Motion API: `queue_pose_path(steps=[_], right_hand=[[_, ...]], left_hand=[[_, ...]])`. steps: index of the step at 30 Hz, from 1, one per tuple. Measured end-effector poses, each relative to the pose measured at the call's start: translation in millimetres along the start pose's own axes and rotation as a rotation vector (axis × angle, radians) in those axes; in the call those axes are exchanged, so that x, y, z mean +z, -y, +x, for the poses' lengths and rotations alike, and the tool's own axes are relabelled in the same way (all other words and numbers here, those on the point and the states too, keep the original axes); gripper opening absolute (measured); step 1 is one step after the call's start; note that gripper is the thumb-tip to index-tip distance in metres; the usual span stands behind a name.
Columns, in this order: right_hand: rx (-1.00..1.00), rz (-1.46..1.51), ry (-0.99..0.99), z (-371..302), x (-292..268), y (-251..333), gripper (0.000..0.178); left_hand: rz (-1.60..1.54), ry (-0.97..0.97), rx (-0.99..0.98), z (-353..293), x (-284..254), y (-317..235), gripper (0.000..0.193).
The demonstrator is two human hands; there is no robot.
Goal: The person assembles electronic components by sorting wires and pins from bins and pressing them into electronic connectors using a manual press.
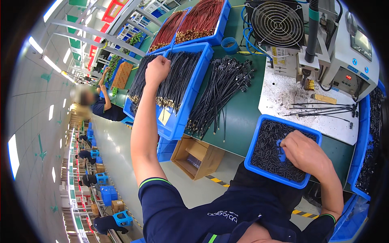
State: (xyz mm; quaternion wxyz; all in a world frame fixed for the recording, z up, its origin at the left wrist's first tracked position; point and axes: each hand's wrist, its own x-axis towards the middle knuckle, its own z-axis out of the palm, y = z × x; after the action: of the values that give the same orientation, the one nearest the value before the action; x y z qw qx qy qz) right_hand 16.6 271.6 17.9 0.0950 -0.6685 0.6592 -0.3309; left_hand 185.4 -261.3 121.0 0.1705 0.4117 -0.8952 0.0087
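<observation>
My left hand (158, 71) is closed above the far part of a blue bin (177, 121) filled with black cables (178, 79) with gold-coloured ends. A thin black cable seems to run from its pinched fingertips. Over a smaller blue tray (253, 160) at the table's front edge, my right hand (304, 153) has its fingers bent and pressed together. Their tips reach down among many short black tubes (269, 139), beside a patch of bare blue bottom. What those fingertips pinch is hidden.
A loose pile of black cables (221, 91) lies between bin and machine. The bench machine (308, 65) has a fan (277, 22) behind it; several cables (324, 110) lie on its white base. Bins of red cables (200, 20) stand farther back. A cardboard box (198, 158) sits below; a person (105, 107) works far left.
</observation>
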Motion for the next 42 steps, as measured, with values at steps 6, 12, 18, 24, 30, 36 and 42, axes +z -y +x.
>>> queue_pose_path(steps=[6,12,18,24,30,36,42], right_hand=[[0.040,0.101,-0.149,-5,-13,-5,0.022],[0.163,0.391,-0.353,-4,-24,-1,0.013],[0.443,0.879,-0.380,-5,-26,-5,0.016],[0.508,1.030,-0.435,-10,-25,-11,0.017],[0.547,1.084,-0.444,-12,-21,-14,0.015],[0.511,1.098,-0.432,-12,-16,-16,0.013],[0.528,1.095,-0.434,-9,-12,-16,0.014]], left_hand=[[-0.557,0.144,-0.013,-49,-20,-75,0.019],[-1.135,0.715,0.051,-160,-38,-170,0.006],[-1.210,1.042,0.023,-230,1,-226,0.007],[-1.166,0.981,0.103,-252,23,-251,0.008],[-1.097,0.925,0.190,-261,27,-255,0.008],[-1.112,0.975,0.224,-248,23,-274,0.010],[-1.418,1.056,0.104,-236,38,-282,0.010]])
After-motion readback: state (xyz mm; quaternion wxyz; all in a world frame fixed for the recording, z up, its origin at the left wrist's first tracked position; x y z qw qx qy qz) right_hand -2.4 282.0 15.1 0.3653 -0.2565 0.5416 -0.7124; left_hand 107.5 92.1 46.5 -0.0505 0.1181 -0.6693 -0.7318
